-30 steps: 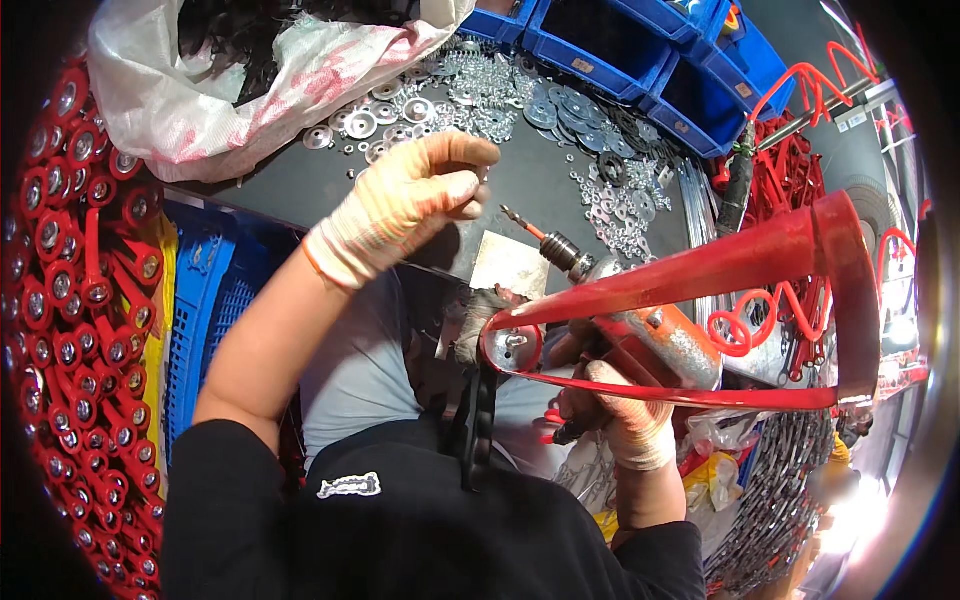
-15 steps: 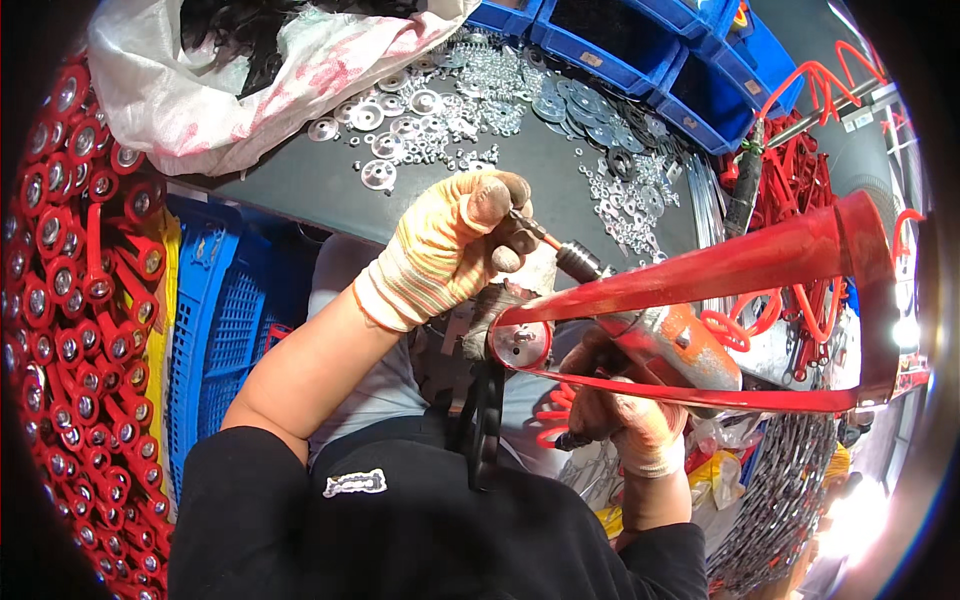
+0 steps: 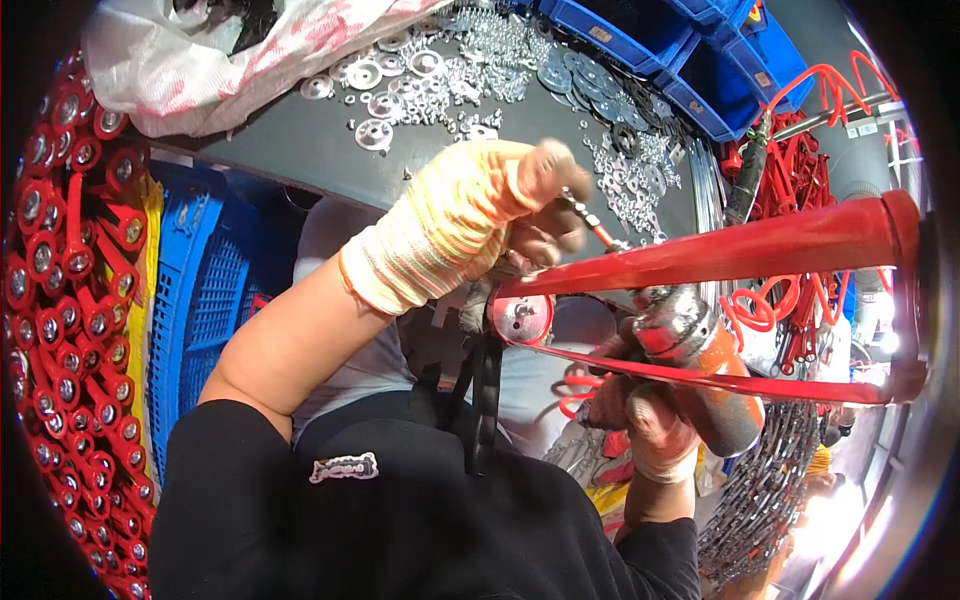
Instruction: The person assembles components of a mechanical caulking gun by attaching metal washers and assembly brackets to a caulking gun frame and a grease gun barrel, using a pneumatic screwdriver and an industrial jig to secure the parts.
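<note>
My left hand (image 3: 480, 215), in a striped work glove, is closed in a pinch above the red metal frame, beside the tip of a driver bit (image 3: 598, 228). Motion smears its fingers, and whatever small piece sits in them is unclear. My right hand (image 3: 655, 425), in a stained glove, grips an orange power driver (image 3: 705, 370), which points up and left behind the frame. The long red metal frame (image 3: 720, 252) runs to the right, with two bars meeting at a round silver-faced end (image 3: 522, 318) near my left wrist. Its lower bar crosses in front of the driver.
Loose washers (image 3: 374, 134), nuts and bolts cover the dark workbench (image 3: 290, 150). Blue bins (image 3: 690, 90) stand at the back right, a white sack (image 3: 170, 80) at the back left. Red parts (image 3: 90, 380) are stacked left of a blue crate (image 3: 190, 310). A chain-like metal pile (image 3: 765, 500) lies lower right.
My left hand has moved right and slightly up, its fingers now blurred. The driver has shifted right and down, and its bit is now partly behind the red frame. The view has shifted slightly.
</note>
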The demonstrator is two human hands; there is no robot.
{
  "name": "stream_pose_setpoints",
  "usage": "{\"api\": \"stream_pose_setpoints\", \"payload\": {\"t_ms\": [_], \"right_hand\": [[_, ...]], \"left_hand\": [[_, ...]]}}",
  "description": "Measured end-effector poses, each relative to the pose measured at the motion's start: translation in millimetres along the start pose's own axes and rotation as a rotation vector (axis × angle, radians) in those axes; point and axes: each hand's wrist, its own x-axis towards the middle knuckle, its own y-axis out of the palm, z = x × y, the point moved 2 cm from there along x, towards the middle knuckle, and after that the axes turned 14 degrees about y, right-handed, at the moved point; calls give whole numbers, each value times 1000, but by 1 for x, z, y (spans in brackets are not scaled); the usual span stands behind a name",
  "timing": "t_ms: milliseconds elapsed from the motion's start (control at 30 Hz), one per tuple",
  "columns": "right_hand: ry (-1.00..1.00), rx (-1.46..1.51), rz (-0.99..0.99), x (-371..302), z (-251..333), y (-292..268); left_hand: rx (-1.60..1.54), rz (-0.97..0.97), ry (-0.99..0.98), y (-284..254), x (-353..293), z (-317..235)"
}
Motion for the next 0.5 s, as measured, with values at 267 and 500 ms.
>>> {"api": "stream_pose_setpoints", "payload": {"t_ms": [267,500], "right_hand": [[-282,-1668,-619,-36,-5,64],[-173,-1621,-1159,-153,54,109]], "left_hand": [[1238,117,619,10,-62,35],[1354,57,678,2,-60,48]]}}
